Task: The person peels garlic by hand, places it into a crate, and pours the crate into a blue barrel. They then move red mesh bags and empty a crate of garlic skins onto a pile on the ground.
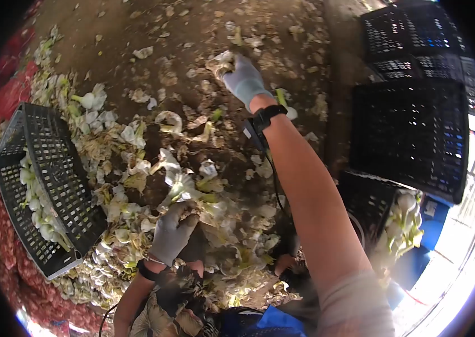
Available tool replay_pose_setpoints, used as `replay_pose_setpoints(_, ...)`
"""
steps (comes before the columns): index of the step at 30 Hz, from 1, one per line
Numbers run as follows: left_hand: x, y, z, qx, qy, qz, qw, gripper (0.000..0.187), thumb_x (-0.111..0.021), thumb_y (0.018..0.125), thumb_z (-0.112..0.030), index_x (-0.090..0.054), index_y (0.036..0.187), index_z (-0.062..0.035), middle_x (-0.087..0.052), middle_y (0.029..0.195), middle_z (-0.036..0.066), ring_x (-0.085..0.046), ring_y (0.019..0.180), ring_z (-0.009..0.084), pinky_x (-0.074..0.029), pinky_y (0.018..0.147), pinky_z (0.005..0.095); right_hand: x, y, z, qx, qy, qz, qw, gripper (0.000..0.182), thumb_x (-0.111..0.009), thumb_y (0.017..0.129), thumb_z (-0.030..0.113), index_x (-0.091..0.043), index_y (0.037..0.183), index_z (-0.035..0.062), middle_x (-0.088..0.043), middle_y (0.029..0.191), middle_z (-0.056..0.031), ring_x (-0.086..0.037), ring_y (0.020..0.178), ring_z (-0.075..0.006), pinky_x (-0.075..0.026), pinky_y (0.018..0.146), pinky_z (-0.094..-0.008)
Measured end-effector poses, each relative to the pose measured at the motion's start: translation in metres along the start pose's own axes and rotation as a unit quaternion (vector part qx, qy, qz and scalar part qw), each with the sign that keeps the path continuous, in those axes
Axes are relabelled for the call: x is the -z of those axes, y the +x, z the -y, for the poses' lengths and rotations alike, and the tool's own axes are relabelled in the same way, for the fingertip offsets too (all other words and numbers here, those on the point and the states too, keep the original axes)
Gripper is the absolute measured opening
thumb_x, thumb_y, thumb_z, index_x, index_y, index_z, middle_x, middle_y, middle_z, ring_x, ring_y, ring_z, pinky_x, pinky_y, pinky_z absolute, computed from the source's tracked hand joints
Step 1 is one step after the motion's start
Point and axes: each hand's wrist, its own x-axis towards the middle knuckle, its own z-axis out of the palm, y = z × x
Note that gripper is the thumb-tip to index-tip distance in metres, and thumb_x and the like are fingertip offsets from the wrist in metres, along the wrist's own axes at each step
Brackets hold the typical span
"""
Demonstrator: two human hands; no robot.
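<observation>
My right hand (pixel 243 76), in a grey glove with a dark band at the wrist, reaches far forward over the ground. Its fingers are closed on a clump of dry, pale-brown peels (pixel 220 63). Closer to my body, my left hand (pixel 173 233), also gloved in grey, is curled with thumb and fingers near each other. What lies in its grip is hidden by the fingers. Just beyond it are white and green leafy peels (pixel 183 188). A white onion-like bulb with a green stem (pixel 87 100) rests on the litter farther left.
On the left, a tilted black plastic crate (pixel 63 168) holds several white bulbs with green stems. Red mesh sacks (pixel 15 264) stand behind it. Stacked black crates (pixel 409 135) are at the right, above a crate with more bulbs (pixel 406 216). Loose peels cover the brown ground (pixel 119 33).
</observation>
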Motion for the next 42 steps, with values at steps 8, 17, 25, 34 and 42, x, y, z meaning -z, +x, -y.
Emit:
replay_pose_setpoints(8,0.019,0.051,0.011,0.005,-0.127,-0.038,0.991,0.052,-0.061,0.092,-0.026,-0.047,0.132,0.0026,-0.060,0.113,0.010,-0.061,0.090,0.0171,-0.050,0.080,0.0277,-0.031,-0.066,-0.025,0.064,0.210,0.095,0.971,0.047,-0.072,0.079,0.011,-0.057,0.124,0.0071,-0.060,0.121,-0.0191,-0.059,0.109,-0.0347,-0.048,0.095,-0.0386)
replay_pose_setpoints(17,0.023,0.057,-0.024,0.111,-0.192,-0.024,0.975,0.039,-0.063,0.089,-0.011,-0.051,0.124,0.0015,-0.060,0.110,0.006,-0.058,0.089,0.0093,-0.050,0.077,0.0234,-0.003,-0.216,0.000,0.235,0.274,0.140,0.922,0.065,-0.070,0.075,0.006,-0.046,0.136,0.0080,-0.051,0.132,-0.0186,-0.052,0.120,-0.0349,-0.042,0.103,-0.0399)
replay_pose_setpoints(25,0.008,0.036,-0.026,-0.103,0.047,-0.123,0.986,0.048,-0.072,0.074,-0.005,-0.055,0.118,-0.0018,-0.060,0.104,0.011,-0.061,0.092,0.0187,-0.050,0.082,0.0307,-0.026,-0.242,0.000,0.018,0.352,0.109,0.930,0.026,-0.065,0.088,0.020,-0.064,0.099,-0.0028,-0.064,0.078,-0.0209,-0.063,0.070,-0.0309,-0.048,0.065,-0.0341)
replay_pose_setpoints(34,0.013,0.027,-0.030,0.055,-0.408,-0.042,0.911,0.046,-0.065,0.080,0.004,-0.051,0.124,0.0034,-0.058,0.114,0.006,-0.056,0.100,0.0134,-0.048,0.089,0.0272,0.006,-0.265,-0.005,-0.010,0.456,0.141,0.879,0.021,-0.063,0.092,0.013,-0.065,0.104,-0.0037,-0.069,0.089,-0.0055,-0.061,0.081,-0.0102,-0.049,0.072,-0.0286)
replay_pose_setpoints(42,0.018,0.023,-0.022,0.047,-0.346,0.013,0.937,0.048,-0.063,0.087,-0.023,-0.050,0.127,-0.0006,-0.062,0.108,0.009,-0.059,0.097,0.0165,-0.045,0.095,0.0309,0.020,-0.253,0.001,0.050,0.436,0.258,0.860,0.019,-0.058,0.087,0.001,-0.065,0.104,-0.0034,-0.068,0.094,-0.0050,-0.059,0.080,-0.0103,-0.049,0.073,-0.0282)
